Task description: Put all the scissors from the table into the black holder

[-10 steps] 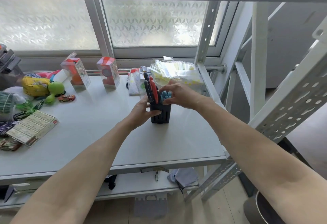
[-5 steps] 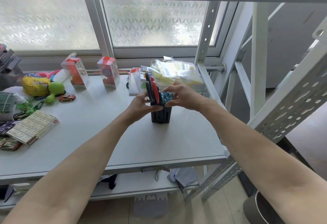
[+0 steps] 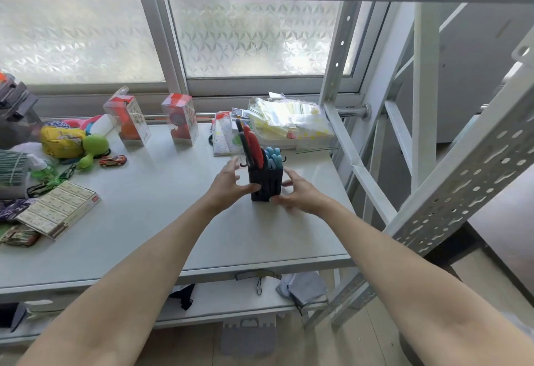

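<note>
The black holder [image 3: 265, 182] stands upright on the white table [image 3: 150, 221], right of centre. Red and black scissor handles [image 3: 253, 144] stick up from its left slots, and blue handles [image 3: 273, 155] from its right slots. My left hand [image 3: 228, 185] is at the holder's left side with fingers spread and the thumb touching its wall. My right hand [image 3: 297, 195] is low at the holder's right front corner, fingers apart, fingertips against the base, slightly blurred. Neither hand holds scissors.
A clear bin of plastic bags [image 3: 289, 123] sits just behind the holder. Two clear toy boxes [image 3: 179, 123] stand at the back. Toys, a small red car [image 3: 113, 160] and a flat carton [image 3: 60, 209] crowd the left end. A slanted shelf strut [image 3: 358, 163] borders the right.
Both hands have dropped from the scissor handles at the holder's top to its lower sides. The right hand has let go of the blue handles, which now sit in the holder.
</note>
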{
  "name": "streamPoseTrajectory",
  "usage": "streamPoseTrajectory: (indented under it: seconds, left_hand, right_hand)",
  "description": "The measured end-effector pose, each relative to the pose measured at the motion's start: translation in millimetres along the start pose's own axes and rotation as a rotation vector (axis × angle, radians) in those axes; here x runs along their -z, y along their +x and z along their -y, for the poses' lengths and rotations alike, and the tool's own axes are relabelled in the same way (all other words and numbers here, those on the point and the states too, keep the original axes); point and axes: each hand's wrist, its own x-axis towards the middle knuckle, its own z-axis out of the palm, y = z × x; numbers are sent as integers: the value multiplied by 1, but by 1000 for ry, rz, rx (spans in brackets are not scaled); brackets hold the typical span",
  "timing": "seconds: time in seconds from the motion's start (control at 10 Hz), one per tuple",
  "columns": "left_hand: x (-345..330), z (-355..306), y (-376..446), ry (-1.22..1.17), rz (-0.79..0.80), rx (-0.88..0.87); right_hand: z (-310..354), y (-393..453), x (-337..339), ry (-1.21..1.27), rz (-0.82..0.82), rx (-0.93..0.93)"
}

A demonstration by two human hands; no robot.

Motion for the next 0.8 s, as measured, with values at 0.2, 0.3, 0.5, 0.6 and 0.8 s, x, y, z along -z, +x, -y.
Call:
streamPoseTrajectory:
  seconds: [0.2,0.3,0.5,0.6,0.8]
  left_hand:
    - [-19,8,-5,-88,57,44]
    - [-22,8,-5,-72,40,20]
    - [-30,7,-5,-21,11,10]
    - [-33,7,-7,-22,12,33]
    - [-37,7,-12,2,2,52]
  right_hand:
    - [-1,11,-23,34,-145,-2]
    - [-1,15,-29,-15,-163,-14]
    - [-6,27,-39,-98,-180,-35]
    - [-3,26,-40,-132,-187,-49]
    - [1,14,-37,-124,-179,-67]
